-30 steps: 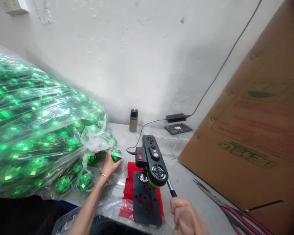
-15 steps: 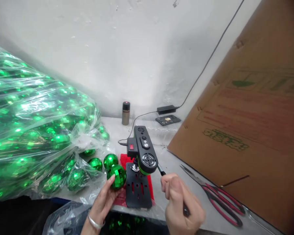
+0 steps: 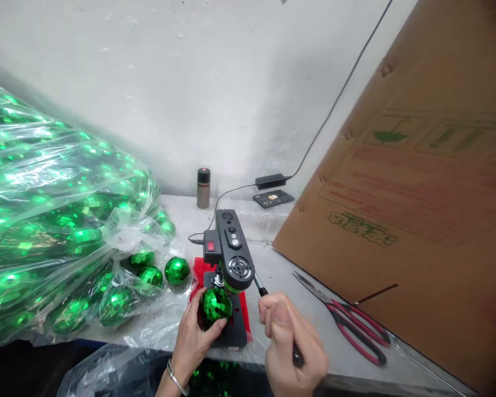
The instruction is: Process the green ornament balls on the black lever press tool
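Note:
A shiny green mirrored ball ornament point(image 3: 217, 304) is gripped by my left hand point(image 3: 194, 331), fingers and thumb round its sides, over the base plate point(image 3: 236, 334) of a small black press machine point(image 3: 233, 242). The ball sits just below and in front of the machine's head. My right hand point(image 3: 291, 342) is wrapped round the black-gripped lever point(image 3: 263, 291) on the machine's right side. Under the plate lies a red cloth point(image 3: 200, 270). Another green ball point(image 3: 177, 271) rests on the table to the left of the machine.
A big clear plastic bag point(image 3: 66, 193) of green balls fills the left side. Large red-handled scissors point(image 3: 351, 320) lie at the right beside a leaning cardboard box point(image 3: 417, 193). A spray can point(image 3: 204, 188), a phone point(image 3: 273, 198) and a power adapter point(image 3: 271, 181) stand or lie near the wall.
My left hand has moved the green ball rightward, from beside the base plate to over it beneath the machine's head. My right hand stays on the lever. The view has shifted slightly.

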Tool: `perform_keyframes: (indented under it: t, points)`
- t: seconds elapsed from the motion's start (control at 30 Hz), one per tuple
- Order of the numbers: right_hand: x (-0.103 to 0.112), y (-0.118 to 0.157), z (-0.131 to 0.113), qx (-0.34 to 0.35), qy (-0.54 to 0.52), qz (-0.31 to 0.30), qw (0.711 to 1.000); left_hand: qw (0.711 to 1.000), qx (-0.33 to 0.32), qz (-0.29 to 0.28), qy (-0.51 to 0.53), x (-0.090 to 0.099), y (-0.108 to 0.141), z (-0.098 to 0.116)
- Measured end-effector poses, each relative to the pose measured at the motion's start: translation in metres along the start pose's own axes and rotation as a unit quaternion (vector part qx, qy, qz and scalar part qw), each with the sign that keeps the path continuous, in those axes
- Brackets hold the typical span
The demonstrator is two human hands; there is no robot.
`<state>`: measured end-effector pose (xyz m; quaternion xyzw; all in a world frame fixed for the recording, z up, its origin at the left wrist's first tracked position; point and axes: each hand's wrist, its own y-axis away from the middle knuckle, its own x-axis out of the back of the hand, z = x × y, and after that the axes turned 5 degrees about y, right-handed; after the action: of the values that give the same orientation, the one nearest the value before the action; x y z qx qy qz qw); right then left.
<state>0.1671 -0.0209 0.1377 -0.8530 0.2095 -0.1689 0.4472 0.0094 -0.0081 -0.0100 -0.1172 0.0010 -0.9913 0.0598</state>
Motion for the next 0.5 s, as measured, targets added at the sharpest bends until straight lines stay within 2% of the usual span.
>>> perform_keyframes:
  t: [0.3,0.4,0.5]
  points:
    - [-0.002,-0.004,-0.002,-0.002,0.004,0.002,1.0,0.991,-0.095,0.028,-0.09,-0.011,-0.004,0.0]
    - [-0.002,-0.004,-0.002,-0.002,0.002,0.005,1.0,0.992,-0.089,0.032,-0.089,-0.01,-0.004,0.003]
    - [-0.003,-0.003,-0.002,0.001,0.0,0.014,1.0,0.996,-0.051,0.023,-0.07,-0.004,-0.004,0.004]
